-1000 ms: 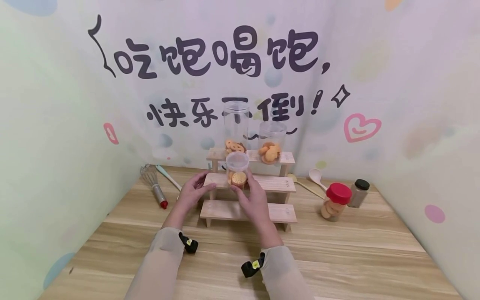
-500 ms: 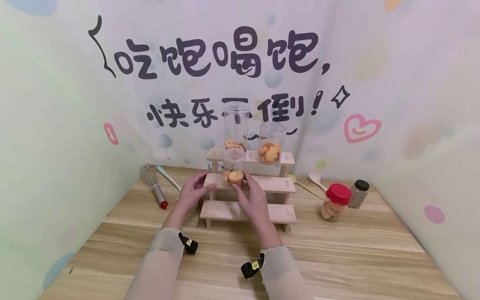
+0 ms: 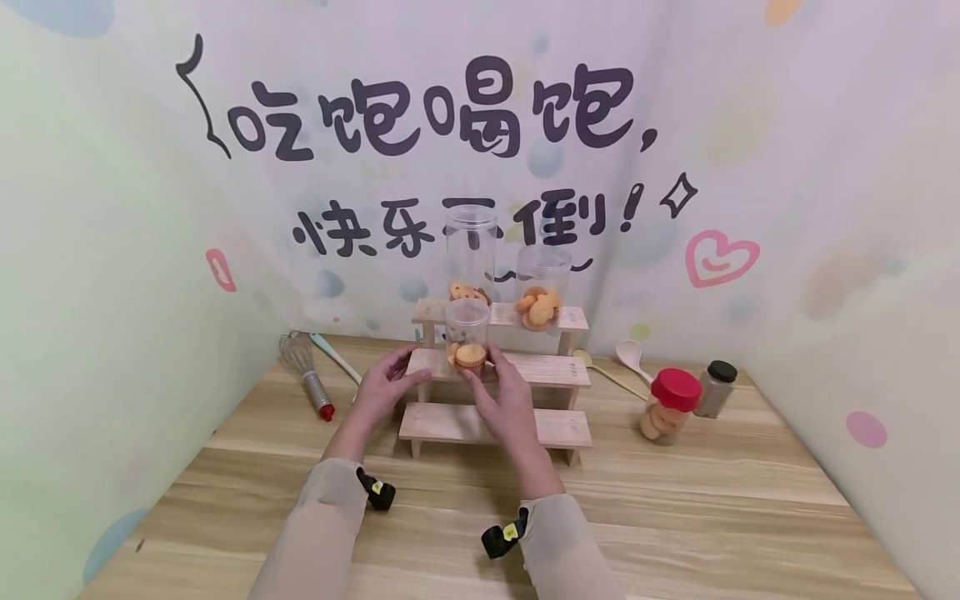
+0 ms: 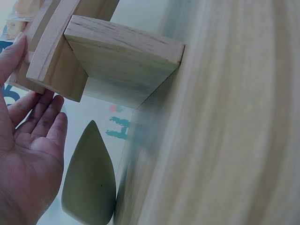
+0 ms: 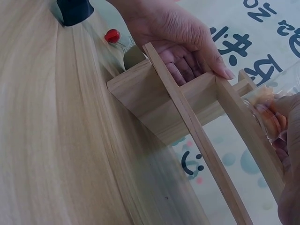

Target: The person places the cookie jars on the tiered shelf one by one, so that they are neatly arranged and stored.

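Note:
A three-step wooden display stand rises at mid-table in the head view. My left hand grips the left end of its middle step, thumb in front and fingers behind; the left wrist view shows the palm of this left hand. On that step is a small clear jar of biscuits, upright. My right hand holds it low down, thumb in front and fingers at its right side. In the right wrist view, that hand partly hides the jar.
A tall clear jar and a wider jar of biscuits stand on the top step. At left lie a whisk and a blue-handled utensil. At right are two spoons, a red-lidded jar and a black-lidded jar.
The small jar has moved slightly left and back on the middle step, and the biscuit in it now lies flatter. My right hand keeps its hold; my left hand stays put.

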`<state>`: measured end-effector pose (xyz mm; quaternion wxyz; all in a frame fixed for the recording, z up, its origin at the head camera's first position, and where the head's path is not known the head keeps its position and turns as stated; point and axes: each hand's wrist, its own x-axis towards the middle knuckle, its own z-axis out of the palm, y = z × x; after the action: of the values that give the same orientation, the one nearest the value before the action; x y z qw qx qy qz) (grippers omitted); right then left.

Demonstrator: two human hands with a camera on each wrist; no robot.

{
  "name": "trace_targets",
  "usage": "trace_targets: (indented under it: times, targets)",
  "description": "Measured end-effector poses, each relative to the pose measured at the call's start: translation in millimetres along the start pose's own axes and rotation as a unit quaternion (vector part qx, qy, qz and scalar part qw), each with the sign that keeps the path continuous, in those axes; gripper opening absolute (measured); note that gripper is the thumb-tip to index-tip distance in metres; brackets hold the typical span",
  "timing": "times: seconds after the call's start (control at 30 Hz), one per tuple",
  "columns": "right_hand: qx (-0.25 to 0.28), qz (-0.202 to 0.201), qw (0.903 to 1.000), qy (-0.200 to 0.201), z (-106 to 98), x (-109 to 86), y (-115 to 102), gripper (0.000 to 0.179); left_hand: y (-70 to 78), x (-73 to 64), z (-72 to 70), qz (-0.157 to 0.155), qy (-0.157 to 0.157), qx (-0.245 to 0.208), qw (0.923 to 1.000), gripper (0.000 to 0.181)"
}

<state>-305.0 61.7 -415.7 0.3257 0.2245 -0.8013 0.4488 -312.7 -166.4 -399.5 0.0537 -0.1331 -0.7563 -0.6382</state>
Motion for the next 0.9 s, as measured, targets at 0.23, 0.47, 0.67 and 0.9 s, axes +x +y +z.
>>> trace_targets:
  times: [0.23, 0.47, 0.67, 0.9]
  targets:
    - [0.01, -0.003, 0.9999, -0.001, -0.5, 0.6, -0.6, 0.06, 0.5, -0.7, 0.6, 0.008, 0.003, 0.005, 0.9999, 0.065]
    - [0.021, -0.007, 0.9998, 0.004, -0.6, 1.6, -0.1, 0.056, 0.3, 0.0, 1.1, 0.009, 0.004, 0.003, 0.9999, 0.065]
    - [0.035, -0.021, 0.998, 0.049, -3.7, 2.2, -0.4, 0.048, 0.7, -0.7, 0.9, 0.004, 0.0, -0.004, 1.0, 0.065]
    - [0.022, -0.029, 0.9954, 0.089, -15.4, 7.4, -4.0, 0.044, -0.7, -0.3, 0.8, 0.008, 0.001, -0.001, 1.0, 0.064]
